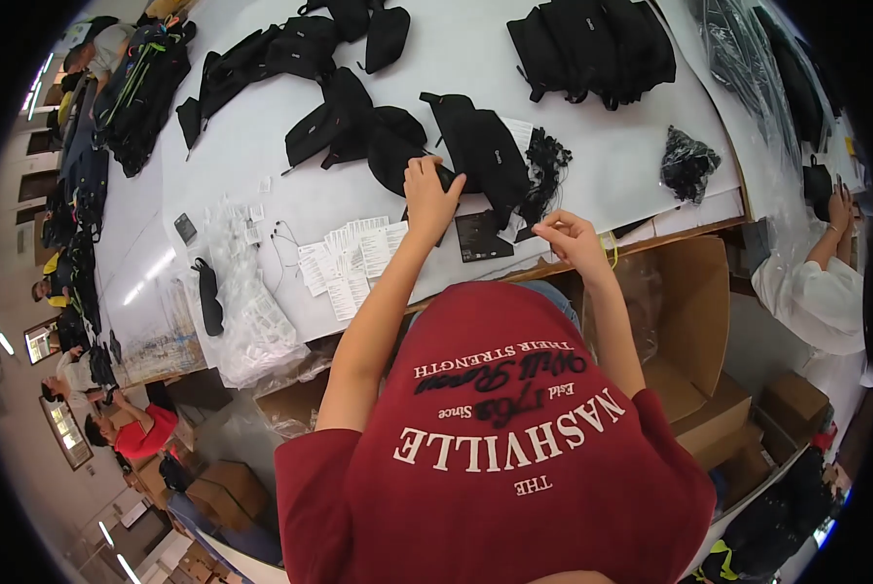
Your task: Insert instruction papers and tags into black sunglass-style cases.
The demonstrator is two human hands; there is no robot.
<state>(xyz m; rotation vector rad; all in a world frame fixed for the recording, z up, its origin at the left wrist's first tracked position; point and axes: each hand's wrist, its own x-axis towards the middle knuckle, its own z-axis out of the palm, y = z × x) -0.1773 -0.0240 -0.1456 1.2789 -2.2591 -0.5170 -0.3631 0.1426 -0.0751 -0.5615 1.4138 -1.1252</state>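
My left hand [430, 198] is closed over the near edge of a black fabric bag [394, 146] on the white table, fingers curled and thumb toward the right. Beside it lies another black bag [480, 156] with a small pale mark. My right hand [571, 239] is held at the table's near edge, thumb and fingertips pinched together; what they hold, if anything, is too small to tell. Between the hands lies a flat black card [483, 237]. A bunch of thin black cords [545, 167] rests just beyond my right hand.
Printed white slips [351, 261] are spread left of my left arm, near a heap of clear plastic bags [246, 311]. More black bags [602, 49] lie at the far side. A plastic-wrapped black bundle [689, 164] sits right. Cardboard boxes [694, 302] stand below the table edge; other people work nearby.
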